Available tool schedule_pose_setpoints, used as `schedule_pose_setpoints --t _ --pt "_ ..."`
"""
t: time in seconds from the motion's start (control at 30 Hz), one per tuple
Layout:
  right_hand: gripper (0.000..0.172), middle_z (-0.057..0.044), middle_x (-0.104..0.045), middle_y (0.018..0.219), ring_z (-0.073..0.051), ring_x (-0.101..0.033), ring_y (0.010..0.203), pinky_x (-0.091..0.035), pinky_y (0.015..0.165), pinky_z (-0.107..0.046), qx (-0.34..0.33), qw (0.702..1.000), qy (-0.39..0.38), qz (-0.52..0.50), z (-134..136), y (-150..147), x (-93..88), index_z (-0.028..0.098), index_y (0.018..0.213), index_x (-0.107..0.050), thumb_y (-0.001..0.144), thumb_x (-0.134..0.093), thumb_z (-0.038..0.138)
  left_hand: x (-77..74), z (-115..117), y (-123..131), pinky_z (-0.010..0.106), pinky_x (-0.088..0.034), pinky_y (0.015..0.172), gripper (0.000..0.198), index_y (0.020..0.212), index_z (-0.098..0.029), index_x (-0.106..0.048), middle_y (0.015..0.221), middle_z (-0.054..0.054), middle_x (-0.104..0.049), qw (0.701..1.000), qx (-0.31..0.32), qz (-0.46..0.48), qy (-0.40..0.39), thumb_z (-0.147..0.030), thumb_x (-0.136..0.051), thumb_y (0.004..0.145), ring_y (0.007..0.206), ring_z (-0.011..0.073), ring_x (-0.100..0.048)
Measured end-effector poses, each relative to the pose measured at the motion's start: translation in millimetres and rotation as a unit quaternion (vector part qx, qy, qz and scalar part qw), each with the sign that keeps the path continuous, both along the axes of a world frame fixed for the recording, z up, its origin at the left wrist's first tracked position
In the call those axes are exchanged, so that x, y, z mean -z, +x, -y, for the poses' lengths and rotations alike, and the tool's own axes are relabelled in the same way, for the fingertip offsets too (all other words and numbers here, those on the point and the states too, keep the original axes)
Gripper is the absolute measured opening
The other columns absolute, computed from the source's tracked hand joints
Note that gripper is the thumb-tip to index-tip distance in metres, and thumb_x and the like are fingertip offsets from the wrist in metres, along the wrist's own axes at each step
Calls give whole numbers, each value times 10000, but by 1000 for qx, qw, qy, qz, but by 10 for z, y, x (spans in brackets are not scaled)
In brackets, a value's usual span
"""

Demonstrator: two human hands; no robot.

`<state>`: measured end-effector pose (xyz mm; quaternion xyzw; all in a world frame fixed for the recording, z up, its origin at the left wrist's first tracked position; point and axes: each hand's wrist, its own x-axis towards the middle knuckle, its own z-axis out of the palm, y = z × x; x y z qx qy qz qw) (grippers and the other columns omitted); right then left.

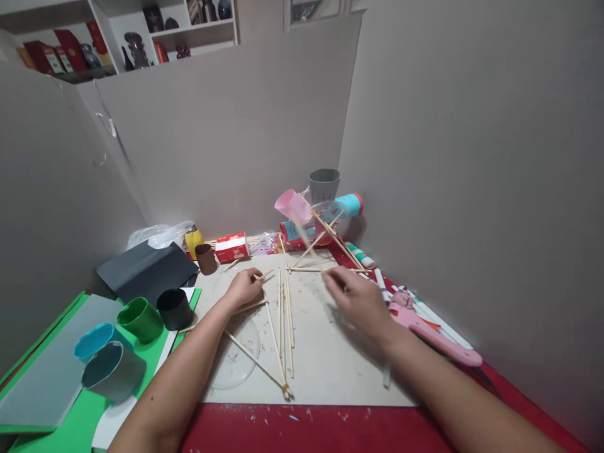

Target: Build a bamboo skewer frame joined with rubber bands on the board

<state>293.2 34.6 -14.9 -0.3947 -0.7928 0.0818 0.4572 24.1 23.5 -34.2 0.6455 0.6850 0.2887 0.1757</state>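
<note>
Pinching the upper end of a stick frame (255, 360) over a white board (330, 371), the fingers of the left hand (244, 286) are pressed together. Those of the right hand (356, 302) are curled and blurred; whether anything is gripped cannot be told. Between the hands, loose sticks (289, 314) are laid. Beyond, a pink paper tube (292, 204) is seen beside crossed sticks (337, 240); at left, coloured cups (141, 319) are grouped.
</note>
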Motion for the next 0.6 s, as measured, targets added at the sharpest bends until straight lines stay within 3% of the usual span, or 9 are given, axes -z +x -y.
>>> schedule_pose_setpoints --t 0.07,0.17,0.43,0.6 --pt "233 -49 -662 727 -180 -587 628 -393 591 -280 -56 996 -16 73 62 -109 87 211 780 -590 913 -426 308 -17 6 12 243 -405 657 259 971 -149 -698 801 46 -685 1000 6 21 -5 -207 -529 783 704 156 -576" --pt "227 -55 -676 765 -192 -609 673 -403 617 -290 -86 990 -25 111 131 -206 158 215 790 -591 919 -415 278 -67 23 35 236 -410 678 228 905 -140 -704 801 43 -685 998 14 61 -13 -187 -515 786 726 148 -572" --pt "251 -63 -677 774 -212 -628 714 -415 638 -306 -91 981 -45 165 115 -210 192 212 801 -598 937 -402 290 -284 71 39 184 -319 462 155 854 -118 -613 767 36 -650 974 26 207 -83 -112 -496 753 497 62 -457" --pt "239 -73 -696 833 -223 -639 759 -432 671 -320 -91 980 -47 172 80 -209 243 216 846 -611 946 -405 284 -349 66 -53 192 -203 403 195 957 -143 -614 598 -41 -497 962 10 259 -90 -242 -570 795 407 36 -300"
